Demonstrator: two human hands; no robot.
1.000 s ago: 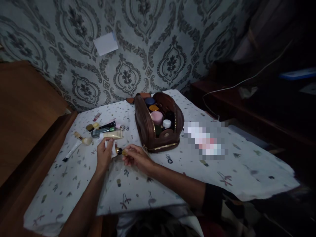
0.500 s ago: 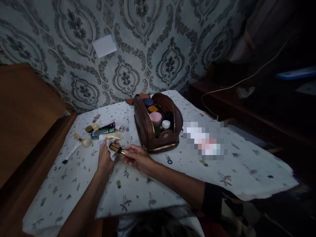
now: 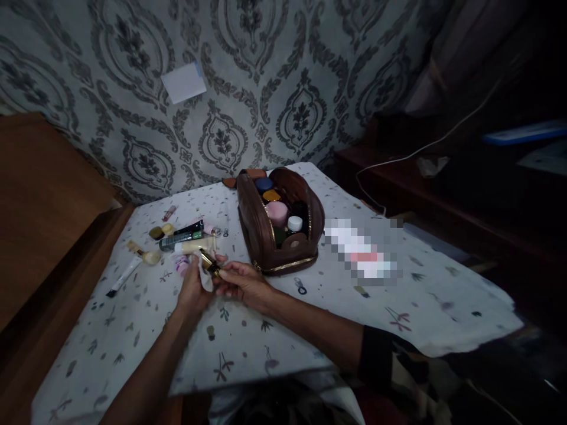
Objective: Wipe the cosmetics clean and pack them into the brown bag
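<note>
My right hand pinches the gold end of a small black-and-gold cosmetic tube, which tilts up to the left. My left hand is closed on a crumpled white tissue, which lies against the tube. Both hands are close together over the cloth, in front of a group of cosmetics. Just beyond my left hand is a purple-and-white item, partly covered. A cream tube and a dark green tube lie behind it. To the right stands an unzipped brown makeup bag holding several jars and bottles.
A makeup brush, a white tube with a black cap and a small pink tube lie at the left on the patterned tablecloth. A blurred-out item is right of the bag. The patterned wall rises behind.
The black-and-gold tube has turned to a steeper tilt between my hands, and my left hand has shifted slightly right, showing more of the purple-and-white item. The whole view has shifted slightly.
</note>
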